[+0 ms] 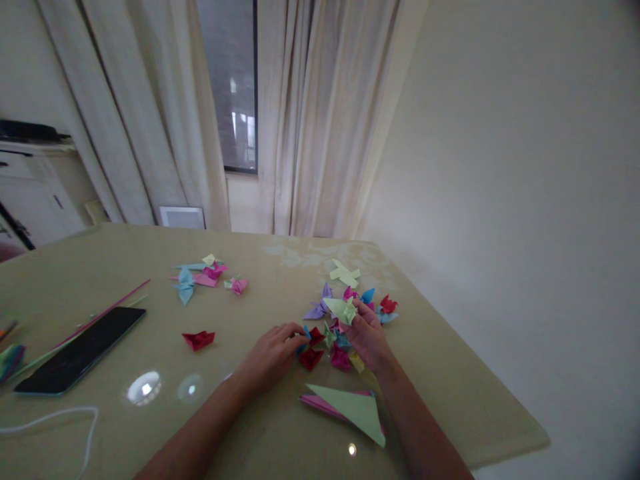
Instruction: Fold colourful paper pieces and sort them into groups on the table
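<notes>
Head view, from beside the table (460, 387), left to right. Cable (93, 427) loose at the near edge; phone (83, 351) flat just beyond it, dark, well apart from the hands, likely parked there to leave working room. Blue bird (185, 287) farther back, one of a loose group with a pink fold (213, 270); spaced off from the main pile, perhaps as a set apart. Red boat (199, 341) alone, nearer.

Left hand (273, 350) low at the pile's left side, palm down, fingers bent together, tips at a blue fold (307, 331). Whether they grip it or only touch it, I cannot tell. Red fold (311, 359) just beside the fingertips. Green sheet (353, 410) in front of the pile, lying over pink paper between the forearms, within easy reach. Purple fold (319, 307) at the pile's back left.

Right hand (369, 337): thumb and fingers clamped on a green fold (341, 309), held above the pile by one end, which probably spares the creases. Pale cross (345, 274) behind, flat on the table.
</notes>
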`<state>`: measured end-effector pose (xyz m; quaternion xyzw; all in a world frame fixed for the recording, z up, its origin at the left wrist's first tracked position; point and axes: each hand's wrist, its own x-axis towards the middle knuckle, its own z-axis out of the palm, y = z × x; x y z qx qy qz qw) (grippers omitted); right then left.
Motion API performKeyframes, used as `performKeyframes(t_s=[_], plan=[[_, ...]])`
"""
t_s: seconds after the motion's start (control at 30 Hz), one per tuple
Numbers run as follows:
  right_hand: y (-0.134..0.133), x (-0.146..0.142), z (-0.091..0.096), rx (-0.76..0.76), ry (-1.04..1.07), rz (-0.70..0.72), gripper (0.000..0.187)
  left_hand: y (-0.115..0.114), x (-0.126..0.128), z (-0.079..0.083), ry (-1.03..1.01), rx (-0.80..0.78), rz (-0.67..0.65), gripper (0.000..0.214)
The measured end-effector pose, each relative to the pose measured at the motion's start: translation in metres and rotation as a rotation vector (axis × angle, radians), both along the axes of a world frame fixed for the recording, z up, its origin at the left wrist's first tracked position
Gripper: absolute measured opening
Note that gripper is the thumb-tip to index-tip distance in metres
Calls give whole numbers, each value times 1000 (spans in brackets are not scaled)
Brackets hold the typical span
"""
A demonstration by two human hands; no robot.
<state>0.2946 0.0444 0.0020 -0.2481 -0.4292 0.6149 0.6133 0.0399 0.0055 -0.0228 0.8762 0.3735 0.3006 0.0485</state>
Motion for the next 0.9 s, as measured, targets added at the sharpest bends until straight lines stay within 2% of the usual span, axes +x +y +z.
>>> performKeyframes(t_s=[0.23,0.33,0.47,0.57,0.7,0.9], plan=[[-2,-1,6,-4,-25,-2,44,-1,-1,3,-7,-26,-12,39],[-5,-3,10,21,-76,8,41,-3,2,5,-84,-37,-14,35],[-9,-8,11,65,-236,38,34,-9,11,12,-325,-177,-13,25],[-12,-12,10,130,-341,99,27,-15,16,17,-448,-280,-6,30],[-15,-14,11,210,-465,117,22,-18,16,20,-558,-295,54,29],[-17,-15,13,384,-740,8,17,-16,17,25,-593,-294,69,25]])
